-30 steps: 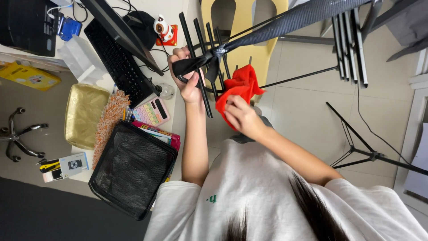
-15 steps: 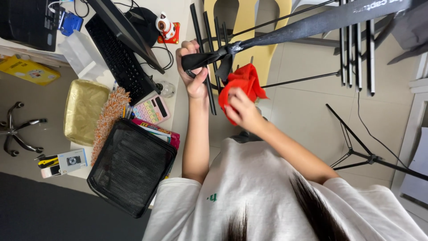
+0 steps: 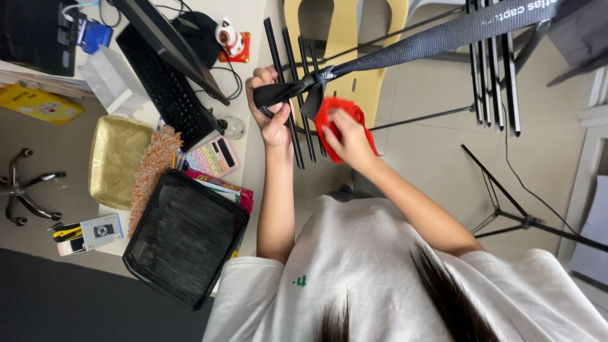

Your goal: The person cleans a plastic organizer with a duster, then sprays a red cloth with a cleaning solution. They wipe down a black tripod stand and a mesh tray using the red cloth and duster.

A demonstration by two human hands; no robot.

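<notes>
The crumpled red cloth (image 3: 342, 123), soft and folded in on itself, sits in the upper middle of the frame, bunched against thin black metal rods (image 3: 292, 101) that run in a near-parallel row; at least three rods can be counted there. The right hand (image 3: 349, 140) lies over the cloth with its fingers curled into the fabric, pinching it. Just to the left, the left hand (image 3: 271, 107) is closed in a fist around the gathered end of a flat black woven strap (image 3: 443, 35), which stretches taut to the upper right corner of the frame. A second cluster of dark slim rods (image 3: 494, 69) hangs at the upper right, and a black tripod leg (image 3: 506, 212) crosses the pale floor at the right. Behind the hands, at the top centre, stands one smooth yellow plastic chair (image 3: 345, 44). The left half of the frame holds a pale desk (image 3: 253, 69) carrying one black keyboard (image 3: 166, 82), one small white figurine on a red base (image 3: 231, 39), one pastel calculator with coloured keys (image 3: 212, 158), one shiny gold rectangular tray (image 3: 117, 161), one fuzzy tan-and-orange duster (image 3: 152, 174) and one black mesh bag (image 3: 183, 237) with a fine netted texture at the lower left. The person's white shirt (image 3: 380, 278) fills the bottom of the frame.
</notes>
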